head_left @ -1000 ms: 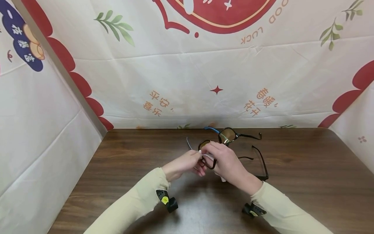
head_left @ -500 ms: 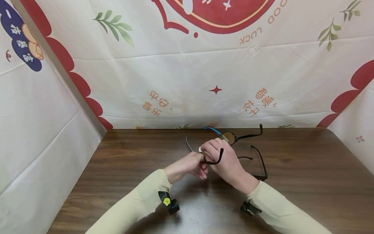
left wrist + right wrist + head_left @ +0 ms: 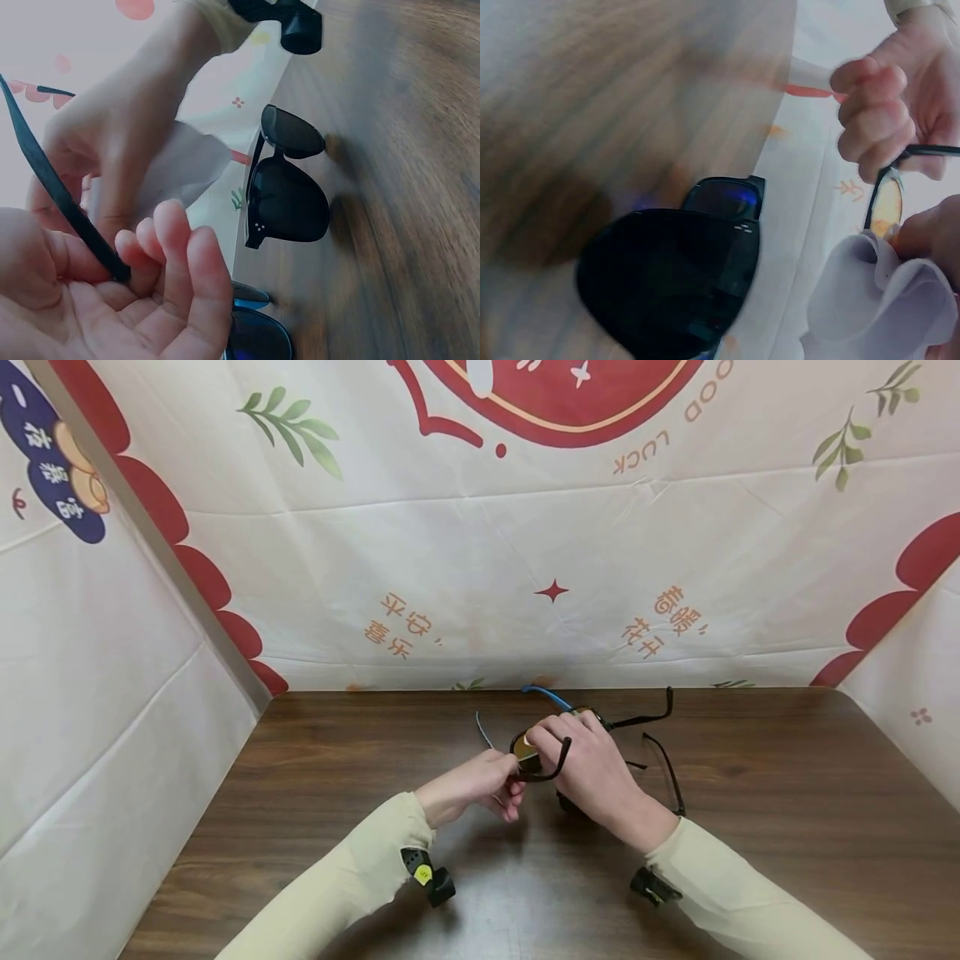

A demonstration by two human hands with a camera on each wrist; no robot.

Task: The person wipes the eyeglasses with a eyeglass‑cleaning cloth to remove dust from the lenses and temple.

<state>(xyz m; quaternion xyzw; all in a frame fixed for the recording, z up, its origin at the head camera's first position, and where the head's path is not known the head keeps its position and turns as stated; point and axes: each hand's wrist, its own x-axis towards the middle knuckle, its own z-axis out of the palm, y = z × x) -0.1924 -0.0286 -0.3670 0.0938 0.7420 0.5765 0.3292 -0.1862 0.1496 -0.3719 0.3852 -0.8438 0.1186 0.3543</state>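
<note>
My left hand (image 3: 480, 781) pinches a pair of dark-framed glasses (image 3: 552, 770) near a hinge, holding it off the table. One black temple (image 3: 56, 187) sticks out past the fingers in the left wrist view. A yellowish-tinted lens (image 3: 889, 201) shows in the right wrist view. My right hand (image 3: 592, 768) grips a pale grey-white cloth (image 3: 877, 307) against that lens; the cloth is mostly hidden in the head view. A thin bluish temple (image 3: 483, 729) shows beyond the left hand; I cannot tell which pair it belongs to.
Black sunglasses (image 3: 289, 191) rest on the wooden table (image 3: 787, 827), right of the hands in the head view. Behind the right hand lies another pair with a blue temple (image 3: 547, 695), partly covered. A printed white cloth backdrop (image 3: 480, 552) rises at the table's back edge.
The held glasses have turned, so a black temple now points up to the right. My right hand has shifted slightly right, uncovering part of the lens and hiding more of the back pair.
</note>
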